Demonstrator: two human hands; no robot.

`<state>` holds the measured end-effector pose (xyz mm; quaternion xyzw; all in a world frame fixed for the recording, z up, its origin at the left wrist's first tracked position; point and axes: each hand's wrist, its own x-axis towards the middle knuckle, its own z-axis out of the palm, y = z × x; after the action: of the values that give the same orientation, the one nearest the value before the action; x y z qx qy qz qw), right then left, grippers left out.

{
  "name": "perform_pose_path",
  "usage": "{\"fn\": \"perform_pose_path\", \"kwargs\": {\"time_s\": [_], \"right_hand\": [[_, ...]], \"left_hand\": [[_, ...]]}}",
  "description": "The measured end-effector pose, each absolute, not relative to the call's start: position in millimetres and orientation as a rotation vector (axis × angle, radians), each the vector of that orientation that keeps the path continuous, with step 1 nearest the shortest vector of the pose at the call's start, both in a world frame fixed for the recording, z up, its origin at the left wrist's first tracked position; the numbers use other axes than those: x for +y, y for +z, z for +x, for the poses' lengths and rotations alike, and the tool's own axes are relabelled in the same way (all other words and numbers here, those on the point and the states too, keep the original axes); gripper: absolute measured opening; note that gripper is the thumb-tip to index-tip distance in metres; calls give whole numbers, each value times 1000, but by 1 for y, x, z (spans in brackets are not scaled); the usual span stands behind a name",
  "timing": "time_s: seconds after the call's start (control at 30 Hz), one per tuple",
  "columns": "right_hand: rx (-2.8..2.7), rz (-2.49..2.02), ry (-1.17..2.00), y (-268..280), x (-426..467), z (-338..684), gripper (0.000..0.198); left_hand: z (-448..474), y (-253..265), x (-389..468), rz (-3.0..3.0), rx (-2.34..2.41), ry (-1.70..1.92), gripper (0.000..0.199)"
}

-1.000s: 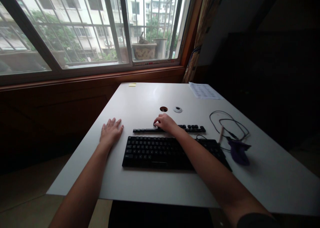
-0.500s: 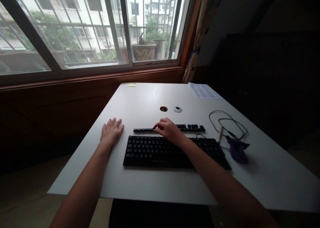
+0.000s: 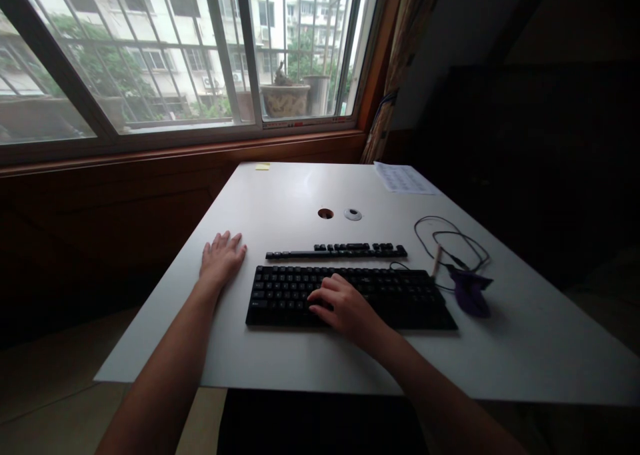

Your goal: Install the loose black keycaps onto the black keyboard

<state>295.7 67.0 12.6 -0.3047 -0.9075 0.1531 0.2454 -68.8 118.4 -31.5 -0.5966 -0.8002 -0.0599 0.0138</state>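
Note:
A black keyboard [image 3: 285, 316] lies across the near part of the table. Over its middle is my right hand [image 3: 345, 307], with thumb and fingers curled together at the keys. Anything small between those fingertips is lost against the dark keyboard. To the left, my left hand [image 3: 221, 258] rests flat on the tabletop, fingers spread, touching nothing else. Just beyond the keyboard, loose black keycaps [image 3: 350, 250] lie in two rows. Part of the keyboard is hidden under my right hand.
The white table [image 3: 285, 365] has a cable hole [image 3: 325, 214] and a round grommet cover [image 3: 353, 214]. On the right lie a coiled black cable [image 3: 450, 234], a light stick-like handle [image 3: 437, 262] and a purple cloth [image 3: 470, 294]. Farther back are printed paper [image 3: 404, 178] and a yellow note [image 3: 263, 166].
My right hand has come back toward me from the loose keycaps to the middle of the keyboard. My left hand stays flat on the table. The view has shifted slightly.

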Motion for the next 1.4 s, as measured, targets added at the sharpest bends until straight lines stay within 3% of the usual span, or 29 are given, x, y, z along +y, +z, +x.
{"fn": "perform_pose_path", "kwargs": {"time_s": [0.5,0.77,1.4], "right_hand": [[-2490,-920,202,6,49,286,10],[-2423,-928,197,1,40,296,28],[-2386,-914,-43,-14,17,299,42]], "left_hand": [[-67,-29,118,-1866,-2507,-199,64],[-67,-29,118,-1858,-2507,-174,63],[-67,-30,118,-1858,-2506,-189,63]]}}
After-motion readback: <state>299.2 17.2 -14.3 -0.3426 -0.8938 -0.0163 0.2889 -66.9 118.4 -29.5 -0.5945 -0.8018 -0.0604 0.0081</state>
